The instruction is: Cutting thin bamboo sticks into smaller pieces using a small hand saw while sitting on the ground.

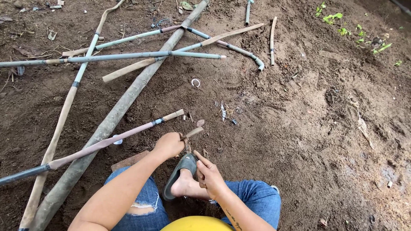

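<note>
The person sits low on bare brown soil (pixel 299 141), with one foot in a dark sandal (pixel 180 171) pushed forward between the knees. To the right of the hands the soil lies open and loose up to the frame edge; only a few green sprouts (pixel 338 19) grow in the far right corner. To the left the room is narrow: a thick bamboo pole (pixel 115 115) runs diagonally from the near left corner up to the top middle, and thinner sticks cross it.

The left hand (pixel 169 145) is closed in a fist around a short stick (pixel 193 132). The stick comes out of the fist toward the right and a little upward, and its free end stays just above the soil. The right hand (pixel 209 173) holds nothing; its fingers are straight and close together, pointing up-left toward the fist, and it rests near the sandal, a small gap apart from the stick.

A long pinkish rod (pixel 107 143) with a dark band lies just beside the left hand. Beyond it I count about eight more thin sticks and tubes around the thick pole. One small white ring (pixel 195 82) lies alone on the soil farther away, and several small scraps (pixel 224 112) lie between the ring and the hands.
</note>
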